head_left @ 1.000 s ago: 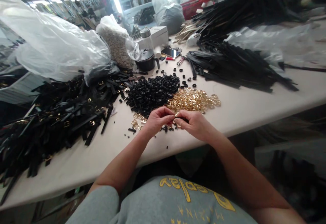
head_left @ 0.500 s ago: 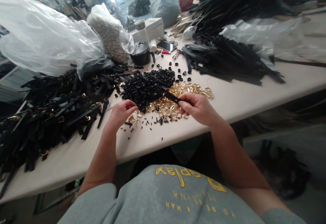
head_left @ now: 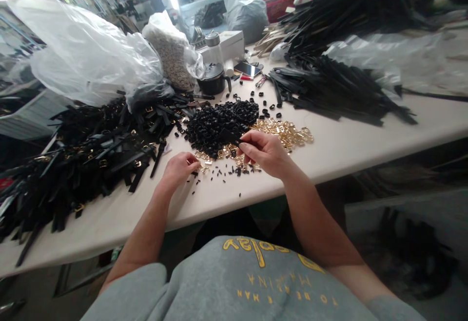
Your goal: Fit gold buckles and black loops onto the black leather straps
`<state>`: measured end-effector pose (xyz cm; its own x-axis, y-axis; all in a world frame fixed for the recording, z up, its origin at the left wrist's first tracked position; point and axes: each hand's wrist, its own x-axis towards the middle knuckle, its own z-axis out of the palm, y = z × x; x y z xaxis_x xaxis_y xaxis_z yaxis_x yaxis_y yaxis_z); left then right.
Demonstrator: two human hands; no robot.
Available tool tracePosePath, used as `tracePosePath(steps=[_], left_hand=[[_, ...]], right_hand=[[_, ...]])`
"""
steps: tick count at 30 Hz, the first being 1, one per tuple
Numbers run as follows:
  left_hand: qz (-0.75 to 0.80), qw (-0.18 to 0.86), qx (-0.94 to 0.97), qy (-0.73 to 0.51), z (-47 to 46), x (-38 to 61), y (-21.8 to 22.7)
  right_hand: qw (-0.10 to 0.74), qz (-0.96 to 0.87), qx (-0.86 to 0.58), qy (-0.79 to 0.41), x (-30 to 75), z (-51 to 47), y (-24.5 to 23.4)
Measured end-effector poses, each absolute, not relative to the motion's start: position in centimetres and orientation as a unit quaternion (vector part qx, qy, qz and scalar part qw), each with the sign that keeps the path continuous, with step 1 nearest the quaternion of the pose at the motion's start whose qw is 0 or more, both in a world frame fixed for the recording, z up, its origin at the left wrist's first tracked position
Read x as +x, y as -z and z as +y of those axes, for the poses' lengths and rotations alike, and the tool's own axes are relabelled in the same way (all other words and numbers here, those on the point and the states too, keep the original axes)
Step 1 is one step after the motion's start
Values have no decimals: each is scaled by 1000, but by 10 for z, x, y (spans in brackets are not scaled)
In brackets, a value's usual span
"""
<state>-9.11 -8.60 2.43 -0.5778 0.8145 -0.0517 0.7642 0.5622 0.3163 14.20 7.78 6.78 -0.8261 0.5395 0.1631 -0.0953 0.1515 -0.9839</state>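
My right hand (head_left: 263,153) pinches one end of a short black leather strap (head_left: 229,137), which points left over the heap. My left hand (head_left: 181,168) has thumb and fingers pressed together at the near-left edge of the gold buckles (head_left: 285,132); whatever it pinches is too small to make out. Behind the hands lies a heap of small black loops (head_left: 210,122), partly covered by the strap. Tiny black pieces (head_left: 219,172) are scattered on the table between the hands and its front edge.
Buckled black straps (head_left: 102,158) pile up on the left of the pale table (head_left: 365,150), under a plastic bag (head_left: 95,53). Long black strips (head_left: 329,87) lie at right. A lidded dark pot (head_left: 212,80), a glass bottle (head_left: 213,48) and a phone (head_left: 248,69) stand or lie behind.
My right hand has moved left with the strap, which now lies across the black loops. My left hand has reached slightly toward the buckles. The whole view has shifted a little.
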Motion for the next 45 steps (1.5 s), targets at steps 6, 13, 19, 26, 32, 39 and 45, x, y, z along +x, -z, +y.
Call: tracePosePath(steps=[6, 13, 19, 26, 32, 39, 45], left_hand=[[901, 37, 431, -19, -72, -81, -29], [901, 17, 434, 7, -69, -80, -29], [876, 144, 392, -244, -73, -91, -32], [648, 383, 253, -608, -23, -60, -45], [594, 442, 248, -624, 0, -33, -29], [614, 425, 284, -601, -1, -25, -27], [624, 387, 300, -609, -1, -24, -24]], right_hand=[[241, -732, -139, -622, 130, 73, -60], [199, -721, -161, -644, 134, 72, -44], [200, -601, -187, -751, 127, 77, -28], [229, -479, -215, -819, 116, 87, -14], [249, -460, -193, -831, 114, 93, -2], [217, -499, -185, -818, 115, 95, -3], [239, -546, -194, -779, 115, 90, -6]])
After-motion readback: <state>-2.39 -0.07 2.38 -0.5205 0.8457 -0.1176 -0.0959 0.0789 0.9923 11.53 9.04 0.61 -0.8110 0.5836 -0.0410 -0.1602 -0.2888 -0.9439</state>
